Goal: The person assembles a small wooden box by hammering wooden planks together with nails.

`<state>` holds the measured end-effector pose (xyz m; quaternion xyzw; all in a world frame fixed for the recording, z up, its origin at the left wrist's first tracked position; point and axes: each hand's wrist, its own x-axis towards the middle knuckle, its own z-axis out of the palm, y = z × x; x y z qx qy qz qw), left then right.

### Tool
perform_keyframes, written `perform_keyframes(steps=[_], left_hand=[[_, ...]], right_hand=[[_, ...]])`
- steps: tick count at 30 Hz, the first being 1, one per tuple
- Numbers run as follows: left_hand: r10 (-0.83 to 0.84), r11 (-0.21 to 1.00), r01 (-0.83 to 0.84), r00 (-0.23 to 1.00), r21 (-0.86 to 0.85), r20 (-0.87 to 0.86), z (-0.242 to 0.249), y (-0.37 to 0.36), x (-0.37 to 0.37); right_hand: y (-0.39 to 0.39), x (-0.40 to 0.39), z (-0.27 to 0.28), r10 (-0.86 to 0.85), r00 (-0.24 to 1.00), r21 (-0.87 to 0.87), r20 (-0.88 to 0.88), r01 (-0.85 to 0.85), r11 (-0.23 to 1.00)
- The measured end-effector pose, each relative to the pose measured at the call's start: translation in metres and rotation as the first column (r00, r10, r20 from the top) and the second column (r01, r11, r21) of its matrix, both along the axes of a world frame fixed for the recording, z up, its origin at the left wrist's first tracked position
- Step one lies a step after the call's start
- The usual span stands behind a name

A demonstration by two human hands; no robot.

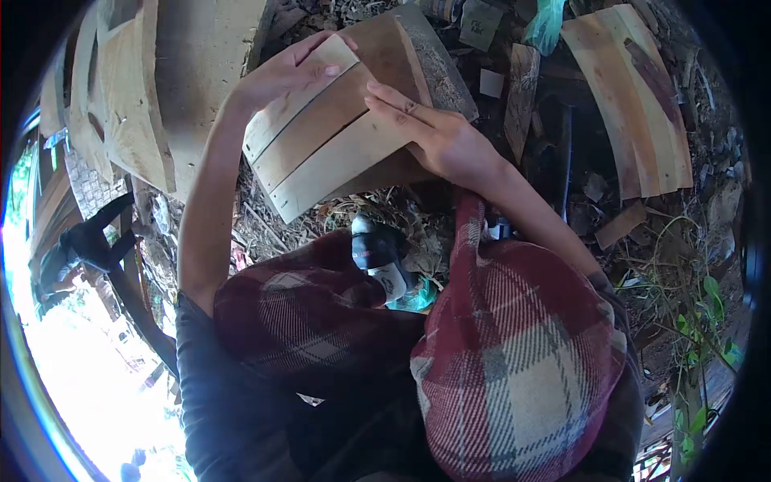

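Note:
A small panel of pale wooden slats (333,153), joined side by side with thin dark gaps and small nail marks, is tilted over my knees. My left hand (289,80) grips its upper left part, thumb on the face and fingers over the far edge. On the panel's right edge is my right hand (442,136), its fingers pressed together along the slats; its thumb is hidden. Behind the panel, a brown board (385,48) and a thick, rough-edged wooden block (438,68) show in part.
Large wooden boards (201,80) stand at left. Another slatted panel (630,104) lies at right, near a narrow wood strip (520,96). A dark bottle-like object (376,245) sits between my knees. Green plastic (546,28), leafy plants (707,321) and scraps cover the ground.

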<state>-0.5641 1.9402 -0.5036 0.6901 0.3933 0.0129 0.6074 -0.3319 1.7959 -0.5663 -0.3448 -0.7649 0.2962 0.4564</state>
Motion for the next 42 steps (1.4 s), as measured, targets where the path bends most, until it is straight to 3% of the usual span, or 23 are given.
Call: perform_keyframes(steps=[3,9,12,15,18,21,24,25,28,29,32,35,38,39,42], left_hand=[[0.027,0.998,-0.025,0.999,-0.055,0.042,0.001,-0.002,0.001],[-0.005,0.999,0.004,0.999,-0.033,-0.044,0.002,-0.001,0.0],[0.025,0.99,-0.036,0.996,-0.134,-0.084,0.0,0.001,-0.001],[0.019,0.999,-0.021,0.998,-0.03,-0.063,0.001,-0.003,0.0],[0.022,0.995,-0.027,0.999,-0.093,-0.045,-0.004,-0.001,-0.005],[-0.007,1.0,0.006,0.993,-0.012,-0.119,0.001,0.002,-0.003],[0.014,1.0,-0.012,0.997,0.019,-0.081,0.014,0.002,0.015],[-0.074,0.993,0.056,0.983,-0.107,-0.169,0.02,0.008,0.015],[0.052,0.992,-0.068,0.989,-0.11,-0.139,0.01,0.007,0.008],[0.16,0.987,-0.161,0.942,0.022,-0.295,-0.005,0.007,-0.014],[-0.06,0.988,0.11,0.915,0.105,-0.399,0.029,0.0,0.018],[0.003,0.997,0.025,0.939,0.078,-0.345,0.027,-0.004,0.015],[0.215,0.961,-0.092,0.842,0.262,-0.495,0.029,-0.017,0.017],[0.241,0.958,-0.137,0.861,0.252,-0.447,0.025,-0.018,0.011],[0.319,0.943,-0.263,0.887,0.205,-0.335,0.01,-0.015,-0.005]], right_hand=[[0.001,-0.001,-0.003,0.001,1.0,0.009,-0.008,-0.001,1.0],[0.003,0.005,0.0,0.054,0.998,-0.017,0.013,-0.054,0.998],[0.003,0.006,0.001,0.073,0.997,-0.044,0.024,-0.072,0.996],[0.004,0.005,0.0,0.079,0.996,-0.033,0.031,-0.078,0.996],[0.003,0.005,-0.001,0.067,0.998,-0.054,-0.006,-0.067,0.996],[0.004,0.005,0.001,0.066,0.998,-0.081,-0.018,-0.067,0.994],[0.01,0.006,-0.001,0.087,0.995,-0.049,-0.05,-0.089,0.995],[0.014,0.007,-0.003,0.101,0.993,-0.04,-0.068,-0.104,0.994],[0.02,0.016,-0.004,0.164,0.983,-0.108,-0.082,-0.173,0.979],[0.024,0.017,-0.007,0.181,0.981,-0.119,-0.068,-0.188,0.975],[0.029,0.015,-0.013,0.158,0.985,-0.06,-0.071,-0.162,0.985],[0.023,0.015,-0.012,0.092,0.994,-0.028,-0.061,-0.094,0.995],[0.029,0.003,-0.033,0.021,0.992,0.108,-0.124,-0.008,0.994],[0.024,0.009,-0.021,0.072,0.996,-0.06,-0.061,-0.076,0.995],[0.021,0.0,-0.029,-0.115,0.988,0.188,-0.099,0.132,0.973]])
